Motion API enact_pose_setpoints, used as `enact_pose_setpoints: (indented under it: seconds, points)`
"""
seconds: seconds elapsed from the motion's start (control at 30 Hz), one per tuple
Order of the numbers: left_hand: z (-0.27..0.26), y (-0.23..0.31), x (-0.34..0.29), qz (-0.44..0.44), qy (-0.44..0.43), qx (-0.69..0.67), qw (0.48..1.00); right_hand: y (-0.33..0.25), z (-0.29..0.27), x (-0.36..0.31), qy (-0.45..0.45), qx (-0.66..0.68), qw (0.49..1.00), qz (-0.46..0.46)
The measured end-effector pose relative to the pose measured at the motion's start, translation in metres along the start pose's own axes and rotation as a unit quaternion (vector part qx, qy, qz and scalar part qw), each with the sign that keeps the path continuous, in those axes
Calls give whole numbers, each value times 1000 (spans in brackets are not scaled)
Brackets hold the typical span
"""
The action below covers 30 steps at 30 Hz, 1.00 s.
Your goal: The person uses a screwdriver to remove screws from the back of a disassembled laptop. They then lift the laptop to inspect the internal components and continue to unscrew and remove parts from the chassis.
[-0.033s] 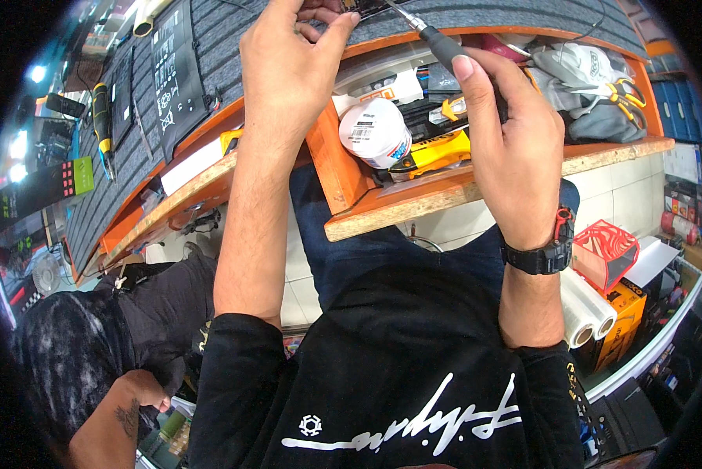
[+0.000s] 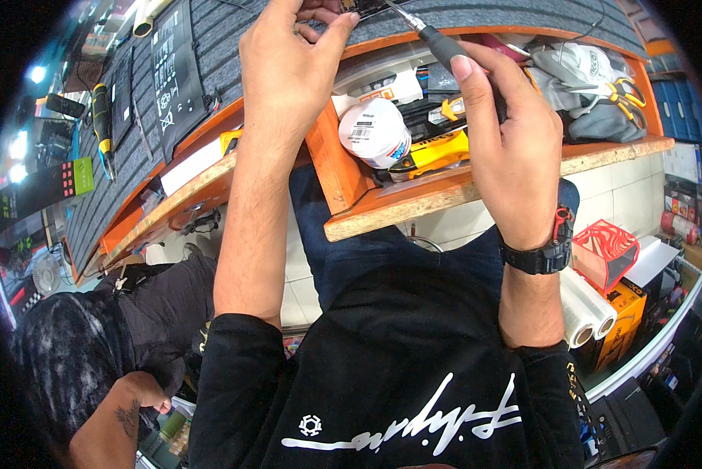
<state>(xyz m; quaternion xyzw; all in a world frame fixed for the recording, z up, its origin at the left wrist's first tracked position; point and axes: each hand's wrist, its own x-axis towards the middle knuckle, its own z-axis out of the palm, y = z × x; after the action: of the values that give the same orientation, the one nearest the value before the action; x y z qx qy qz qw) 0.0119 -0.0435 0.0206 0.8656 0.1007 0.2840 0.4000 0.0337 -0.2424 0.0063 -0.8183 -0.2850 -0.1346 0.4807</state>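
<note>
At the top edge, my left hand point(image 2: 288, 66) is closed, thumb and fingers pinching a small dark electronic part point(image 2: 350, 5) with copper-coloured bits. The picture's rim cuts most of that part off. My right hand point(image 2: 515, 129) grips the dark handle of a screwdriver point(image 2: 438, 45). Its metal shaft slants up and left toward the part, and whether the tip touches it is out of view. Below both hands lies an open orange drawer point(image 2: 349, 168), holding a white round tub point(image 2: 373, 131) and a yellow-and-black tool point(image 2: 437, 152).
Grey gloves point(image 2: 581, 66) and yellow-handled scissors point(image 2: 618, 95) fill the drawer's right end. On the ribbed grey mat point(image 2: 226, 39) lie a flat black battery point(image 2: 177, 74) and a yellow-black tool point(image 2: 100, 117). Another person's arm point(image 2: 116, 414) shows at lower left. Clear-film rolls point(image 2: 588, 313) stand at right.
My right hand and the screwdriver have shifted very slightly. My left hand looks the same.
</note>
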Motion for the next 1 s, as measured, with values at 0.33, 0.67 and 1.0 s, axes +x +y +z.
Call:
enact_pose_setpoints:
  seconds: [0.33, 0.67, 1.0]
  points:
    - [1, -5, 1, -21, 7, 0, 1000, 4, -1, -3, -34, 7, 999, 5]
    - [0, -8, -4, 16, 10, 22, 1000, -2, -4, -5, -23, -10, 1000, 4]
    - [0, 0, 0, 17, 10, 17, 1000, -4, -3, -2, -56, -27, 998, 33]
